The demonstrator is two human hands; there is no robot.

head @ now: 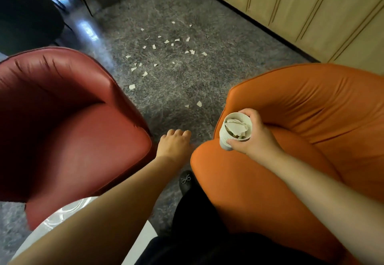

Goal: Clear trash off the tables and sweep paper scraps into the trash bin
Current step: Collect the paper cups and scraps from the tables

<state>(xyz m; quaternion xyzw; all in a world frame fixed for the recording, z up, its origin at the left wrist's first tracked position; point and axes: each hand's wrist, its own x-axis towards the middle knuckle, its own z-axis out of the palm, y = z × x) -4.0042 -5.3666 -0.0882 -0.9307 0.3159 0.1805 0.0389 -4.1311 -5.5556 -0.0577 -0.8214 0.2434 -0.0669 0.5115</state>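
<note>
A stack of paper cups (232, 135), stuffed with crumpled paper, is gripped by the right hand (252, 135) at right of centre, above the orange armchair (311, 123). The left hand (175, 143) hangs loosely curled and holds nothing. Many paper scraps (166, 50) lie scattered on the grey carpet (218, 73) in the upper middle. Sweeping appears not yet begun; no trash bin is seen.
</note>
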